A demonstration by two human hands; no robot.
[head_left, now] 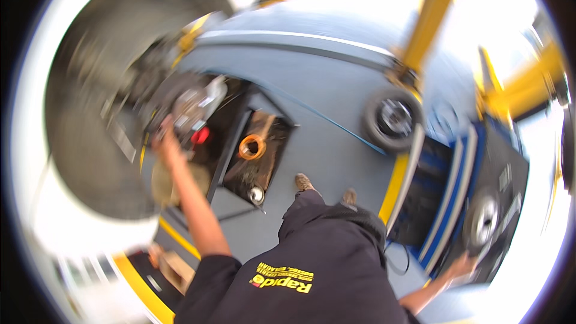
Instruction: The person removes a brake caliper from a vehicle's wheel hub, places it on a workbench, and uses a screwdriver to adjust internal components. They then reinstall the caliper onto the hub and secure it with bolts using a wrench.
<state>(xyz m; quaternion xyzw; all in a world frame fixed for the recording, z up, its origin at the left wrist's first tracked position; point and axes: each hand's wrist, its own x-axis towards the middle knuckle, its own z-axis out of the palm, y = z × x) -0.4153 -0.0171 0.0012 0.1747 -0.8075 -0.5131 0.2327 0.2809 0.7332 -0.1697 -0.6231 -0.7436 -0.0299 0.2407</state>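
My left arm reaches to the upper tray of a black cart (223, 138). On that tray my left hand (163, 134) is beside a blurred grey metal part (189, 110) and a small red round thing (200, 135). Its fingers are smeared by motion, so a grip cannot be made out. My right hand (461, 266) is out to the right, low beside a dark panel with a pale-centred wheel-like disc (483, 221). Something pale shows at its fingertips, too blurred to name. An orange ring-shaped thing (252, 147) lies on the cart's lower shelf, near a small silver round item (257, 194).
A white vehicle's open wheel arch (90, 126) takes up the left. A tyre on a rim (393, 119) lies by a yellow lift post (433, 21). A blue hose (318, 112) crosses the grey floor. A blue and black machine (441, 186) stands at right.
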